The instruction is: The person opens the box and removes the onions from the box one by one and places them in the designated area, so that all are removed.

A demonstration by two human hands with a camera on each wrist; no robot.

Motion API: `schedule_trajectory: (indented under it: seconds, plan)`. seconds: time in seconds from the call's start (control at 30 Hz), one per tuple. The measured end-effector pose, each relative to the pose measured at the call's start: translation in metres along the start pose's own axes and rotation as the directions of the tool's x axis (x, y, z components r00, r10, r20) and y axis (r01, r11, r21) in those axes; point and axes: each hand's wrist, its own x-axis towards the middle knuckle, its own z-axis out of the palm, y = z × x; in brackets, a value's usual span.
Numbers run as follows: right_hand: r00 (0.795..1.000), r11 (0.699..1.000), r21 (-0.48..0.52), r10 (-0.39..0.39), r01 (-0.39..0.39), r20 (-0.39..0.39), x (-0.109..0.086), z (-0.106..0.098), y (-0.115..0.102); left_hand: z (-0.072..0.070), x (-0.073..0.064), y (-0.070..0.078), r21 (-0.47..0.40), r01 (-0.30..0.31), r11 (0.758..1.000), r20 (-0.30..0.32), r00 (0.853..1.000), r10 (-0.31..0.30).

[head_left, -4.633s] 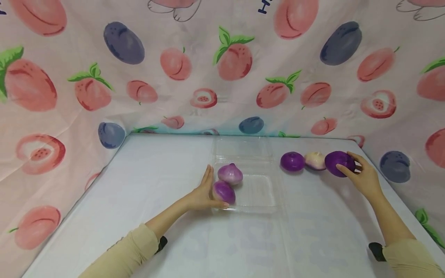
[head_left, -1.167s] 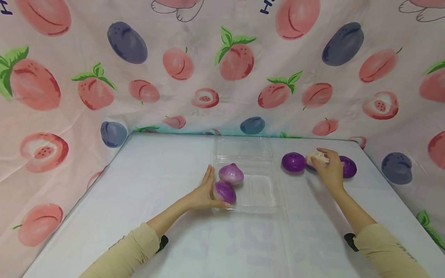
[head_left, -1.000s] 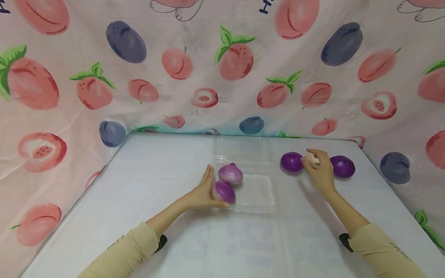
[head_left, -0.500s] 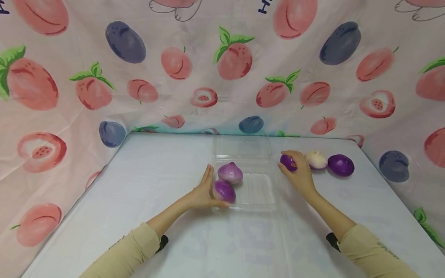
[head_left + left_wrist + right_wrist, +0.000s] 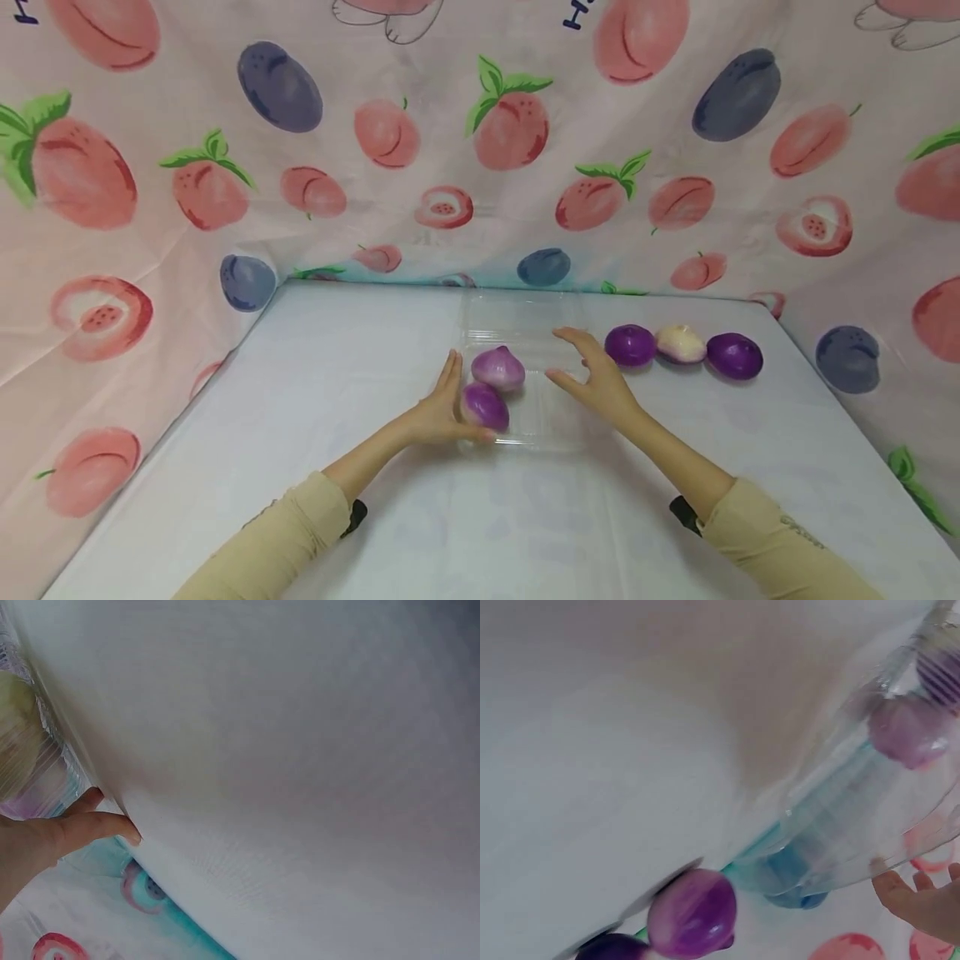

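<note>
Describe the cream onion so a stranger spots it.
On the white table, find the clear plastic container. In the row of three to its right, the cream onion sits in the middle, pale between two deep purple onions.

Wrinkled beige sleeves, black wrist pieces, bare hands

A pink fruit-print cloth is hanging behind and along both sides of a white tabletop, which is catching soft light.
</note>
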Motion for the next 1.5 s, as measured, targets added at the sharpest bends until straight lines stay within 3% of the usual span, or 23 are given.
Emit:
schedule_trajectory:
  seconds: [0.3, 0.6, 1.03, 1.5]
  plan:
    - [0.985, 0.993, 0.027, 0.113, -0.118, 0.131, 0.001, 0.020, -0.015, 0.004, 0.001, -0.001, -0.006, 0.010, 1.000, 0.009, 1.000, -0.010]
    - [0.989, 0.996, 0.066, 0.054, -0.063, 0.135, 0.015, 0.037, -0.020, -0.003, 0.003, 0.002, 0.026, 0.010, 1.000, 0.000, 1.000, -0.010]
    - [0.974, 0.987, 0.075, 0.126, -0.142, 0.188, 0.025, 0.056, -0.019, -0.001, 0.004, 0.002, -0.006, 0.007, 1.000, 0.012, 1.000, -0.007]
    - [0.963, 0.975, 0.070, 0.194, -0.210, 0.186, 0.031, 0.070, -0.016, -0.002, 0.002, 0.003, -0.015, 0.011, 1.000, 0.018, 1.000, -0.011]
